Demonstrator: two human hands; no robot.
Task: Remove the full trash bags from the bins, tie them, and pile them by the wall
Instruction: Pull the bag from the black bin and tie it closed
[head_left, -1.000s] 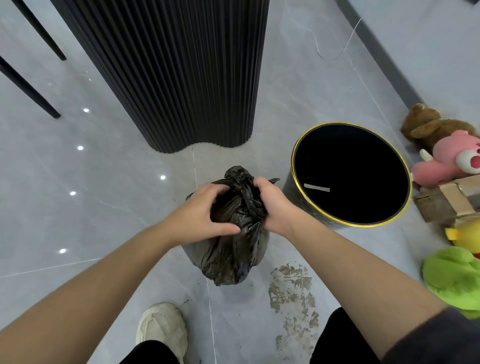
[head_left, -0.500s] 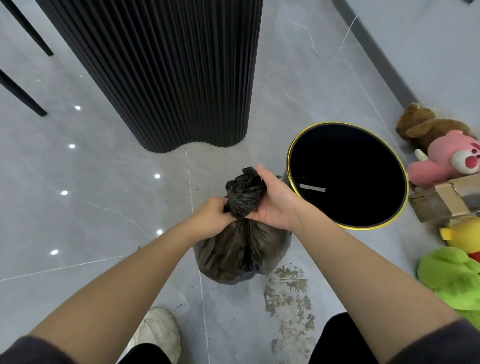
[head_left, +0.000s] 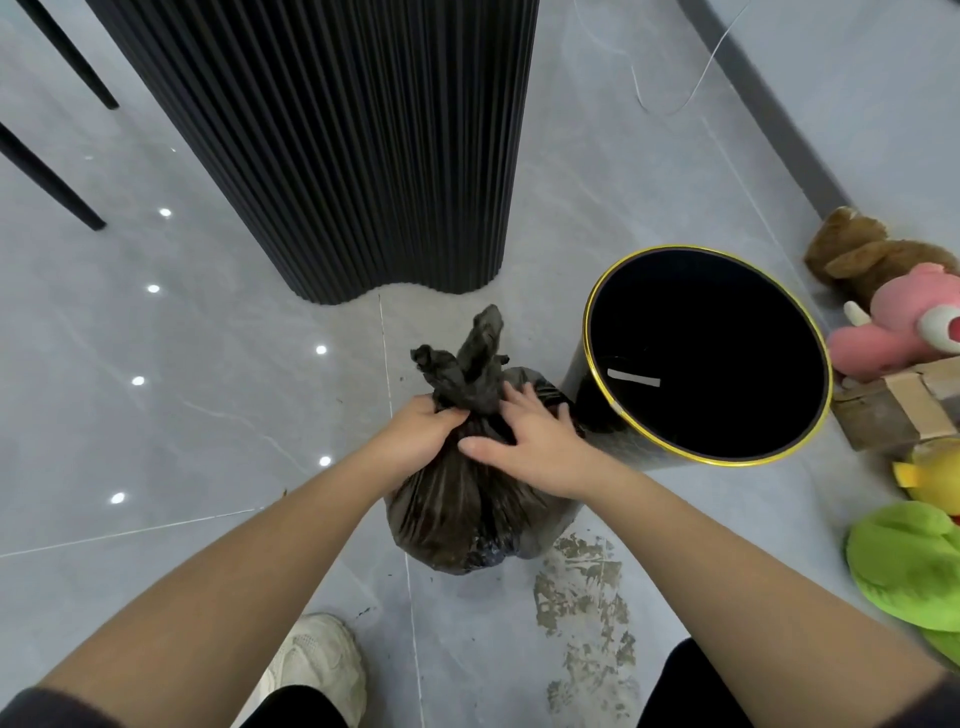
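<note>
The black trash bag (head_left: 457, 514) stood at nine o'clock of the empty bin (head_left: 701, 353); the left hand (head_left: 423, 434) gripped its neck, seemingly to tighten the knot (head_left: 465, 387); the right hand (head_left: 537, 449), fingers spread, steadied it.

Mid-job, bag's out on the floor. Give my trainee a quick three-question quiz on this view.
1. True or false: the black trash bag sits inside the gold-rimmed bin.
2. Which hand grips the bag's neck? A. left hand B. right hand C. neither
3. Fill in: the plush toy closest to the bin's rim is coloured ____.
Key: 1 false, it stands beside the bin; 2 A, the right hand rests open on the bag; 3 pink.
</note>
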